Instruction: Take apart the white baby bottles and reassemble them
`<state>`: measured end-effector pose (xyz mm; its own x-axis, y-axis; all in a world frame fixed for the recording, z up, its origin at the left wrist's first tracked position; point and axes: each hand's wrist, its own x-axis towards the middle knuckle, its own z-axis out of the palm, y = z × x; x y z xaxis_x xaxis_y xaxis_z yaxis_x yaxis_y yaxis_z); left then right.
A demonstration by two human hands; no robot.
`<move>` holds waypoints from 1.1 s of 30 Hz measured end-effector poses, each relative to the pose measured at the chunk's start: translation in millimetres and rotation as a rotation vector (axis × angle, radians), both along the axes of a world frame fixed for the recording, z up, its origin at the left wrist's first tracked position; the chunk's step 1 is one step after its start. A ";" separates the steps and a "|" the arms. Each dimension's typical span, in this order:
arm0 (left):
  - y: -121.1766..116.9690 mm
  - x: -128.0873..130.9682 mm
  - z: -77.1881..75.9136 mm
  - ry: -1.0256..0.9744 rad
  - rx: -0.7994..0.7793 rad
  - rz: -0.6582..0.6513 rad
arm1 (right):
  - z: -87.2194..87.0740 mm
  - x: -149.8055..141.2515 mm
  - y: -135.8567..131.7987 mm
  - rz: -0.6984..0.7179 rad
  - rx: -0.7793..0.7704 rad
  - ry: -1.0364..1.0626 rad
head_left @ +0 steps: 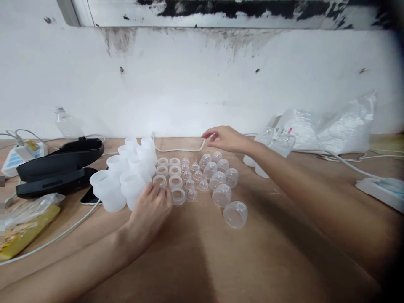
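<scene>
My left hand (pixel 153 204) rests low on the table with fingers curled down, beside the milky white bottles (pixel 110 191) and the left column of clear rings (pixel 177 196). Whatever lies under its fingertips is hidden. My right hand (pixel 225 139) is raised near the wall, its fingers loosely bent and apart, nothing visible in them. A white cable (pixel 179 150) passes close to its fingertips. Between the hands stand clear bottle nipples (pixel 192 195) in two columns. To their right are several clear dome caps (pixel 236 213), the nearest set a little apart.
Black case (pixel 59 164), phone (pixel 90 197), yellow bag (pixel 31 229), power strip (pixel 25 155) and clear bottle (pixel 66 122) are on the left. At right lie more capped bottles (pixel 277 145), white plastic bags (pixel 344 126) and another power strip (pixel 383 191). A wall (pixel 189 84) rises behind.
</scene>
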<state>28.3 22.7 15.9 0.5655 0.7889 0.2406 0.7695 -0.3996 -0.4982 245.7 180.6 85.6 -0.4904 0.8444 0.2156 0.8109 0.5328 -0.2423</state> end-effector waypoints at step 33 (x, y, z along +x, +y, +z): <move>-22.7 -3.7 41.9 -0.315 0.081 -0.481 | 1.4 1.2 -154.4 0.131 -0.608 0.265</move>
<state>24.7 0.0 57.9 0.7473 0.4326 0.5044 0.6267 -0.7112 -0.3185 246.9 26.2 87.0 -0.5928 0.7908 -0.1523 0.6207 0.3281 -0.7122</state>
